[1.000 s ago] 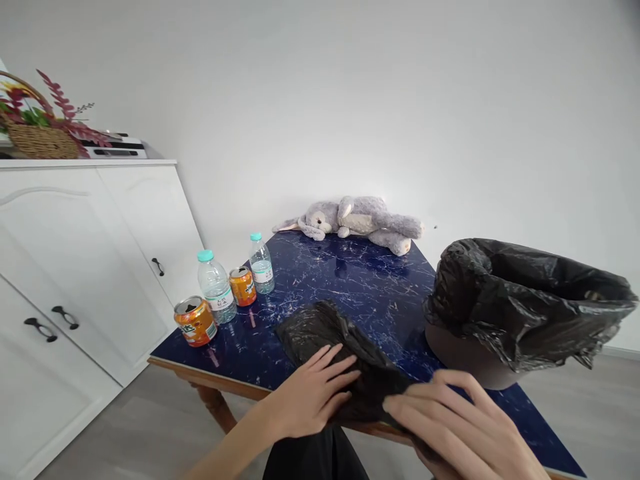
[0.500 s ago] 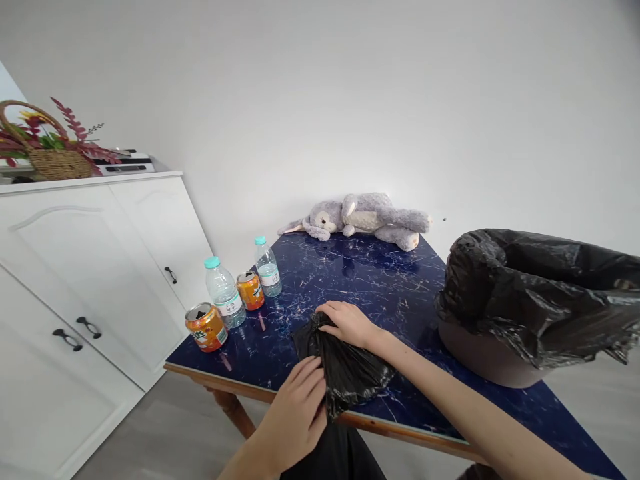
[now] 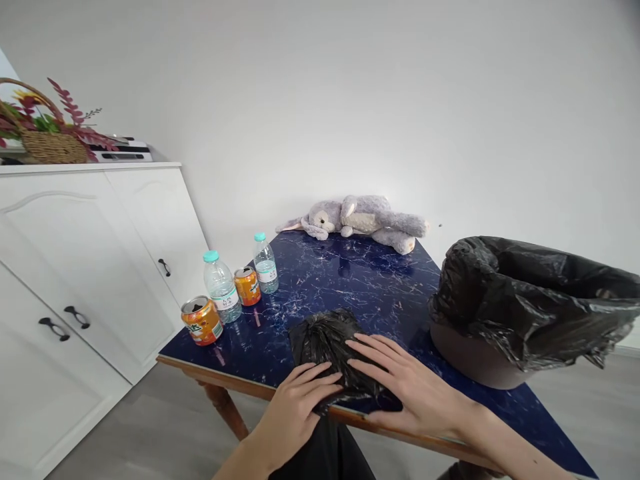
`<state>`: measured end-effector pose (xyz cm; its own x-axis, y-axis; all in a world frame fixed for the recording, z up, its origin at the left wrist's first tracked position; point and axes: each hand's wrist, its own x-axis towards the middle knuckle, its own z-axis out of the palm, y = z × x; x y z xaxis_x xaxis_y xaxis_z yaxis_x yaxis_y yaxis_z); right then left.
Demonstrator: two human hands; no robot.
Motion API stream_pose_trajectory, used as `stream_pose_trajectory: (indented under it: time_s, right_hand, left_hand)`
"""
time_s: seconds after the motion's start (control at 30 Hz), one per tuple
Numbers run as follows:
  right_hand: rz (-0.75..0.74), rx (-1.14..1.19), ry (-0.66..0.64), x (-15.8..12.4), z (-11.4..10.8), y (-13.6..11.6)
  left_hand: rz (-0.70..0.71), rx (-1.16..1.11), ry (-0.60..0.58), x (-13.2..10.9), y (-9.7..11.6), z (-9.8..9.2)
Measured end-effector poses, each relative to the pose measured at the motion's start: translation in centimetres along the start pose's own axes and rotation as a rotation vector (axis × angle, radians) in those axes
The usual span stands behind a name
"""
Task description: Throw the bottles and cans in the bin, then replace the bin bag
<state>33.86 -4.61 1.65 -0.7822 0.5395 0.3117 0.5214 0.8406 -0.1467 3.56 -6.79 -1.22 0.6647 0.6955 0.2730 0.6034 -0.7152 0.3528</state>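
A crumpled black plastic bag (image 3: pixel 325 340) lies on the blue marbled table (image 3: pixel 345 280) at its front edge, gathered into folds near its far end. My left hand (image 3: pixel 300 407) rests on the near left part of the bag, fingers stretched out. On the bag's right side lies my right hand (image 3: pixel 400 380), its fingers spread and flat over the plastic. Neither hand grips anything. The underside of the bag is hidden.
To the right stands a brown bin (image 3: pixel 480 353) with a black liner (image 3: pixel 530 300) over its rim. Leftward are two orange cans (image 3: pixel 203 321) and two plastic bottles (image 3: pixel 223 290). A plush rabbit (image 3: pixel 360 220) lies at the back. A white cabinet (image 3: pixel 100 253) stands left.
My right hand has moved from the bag's gathered far end toward me and right, now flat on its right side. My left hand has shifted slightly onto the bag. The view has turned a little.
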Motion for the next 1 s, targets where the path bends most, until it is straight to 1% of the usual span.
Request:
stream_pose_trajectory:
  time_s: [0.07, 0.13, 0.17, 0.23, 0.3, 0.37, 0.43, 0.5, 0.53, 0.57, 0.6, 0.63, 0.7, 0.73, 0.8, 0.83, 0.9, 1.0]
  right_hand:
    - [0.024, 0.05, -0.036, -0.7, -0.1, -0.3]
    - [0.056, 0.122, -0.005, -0.4, -0.1, -0.6]
    - [0.085, 0.162, 0.034, 0.0, 0.0, -0.7]
    - [0.197, 0.226, 0.13, 1.1, 0.5, -0.6]
    - [0.356, 0.256, 0.19, 2.5, 1.4, -0.2]
    - [0.496, 0.276, 0.19, 3.8, 2.6, 0.6]
    - [0.592, 0.277, 0.181, 4.8, 3.8, 1.3]
    - [0.666, 0.246, 0.188, 5.3, 4.7, 1.5]
    - [0.692, 0.215, 0.204, 5.5, 4.9, 1.3]
    - [0.699, 0.167, 0.236, 5.6, 5.1, 0.9]
    - [0.683, 0.102, 0.285, 5.6, 5.1, 0.3]
    - [0.644, 0.027, 0.35, 5.6, 5.0, -0.5]
    - [0.503, -0.118, 0.468, 5.8, 5.0, -2.5]
    - [0.417, -0.16, 0.489, 6.0, 5.2, -3.7]
    - [0.302, -0.166, 0.439, 6.4, 6.2, -5.8]
    - [0.294, -0.157, 0.401, 6.7, 7.0, -6.6]
    - [0.381, -0.139, 0.342, 7.1, 8.8, -7.8]
    - [0.538, -0.1, 0.296, 7.3, 11.1, -8.0]
  left_hand:
    - [-0.093, -0.121, 0.045, -0.6, -0.1, -0.5]
    - [-0.212, -0.206, 0.122, -0.9, 0.0, -1.2]
    - [-0.273, -0.226, 0.169, -0.8, -0.1, -1.5]
    - [-0.384, -0.225, 0.257, -0.3, -0.6, -2.0]
    - [-0.463, -0.192, 0.3, 0.6, -1.5, -2.4]
    - [-0.469, -0.112, 0.305, 1.7, -2.5, -2.8]
    - [-0.408, 0.062, 0.364, 2.7, -3.0, -3.2]
    - [-0.312, 0.267, 0.454, 3.5, -2.7, -3.7]
    - [-0.255, 0.34, 0.472, 3.6, -2.2, -3.9]
    - [-0.187, 0.382, 0.443, 3.7, -1.7, -3.9]
    - [-0.113, 0.396, 0.373, 3.6, -1.2, -3.8]
    - [-0.044, 0.397, 0.279, 3.4, -0.8, -3.6]
    - [0.042, 0.4, 0.11, 2.8, -0.5, -2.7]
    - [0.052, 0.406, 0.06, 2.5, -0.7, -2.1]
    - [0.051, 0.407, 0.034, 1.9, -1.2, -1.1]
    - [0.055, 0.399, 0.031, 1.6, -1.6, -0.7]
    - [0.071, 0.38, 0.02, 1.4, -2.1, -0.4]
    - [0.071, 0.347, -0.016, 1.4, -2.5, -1.2]
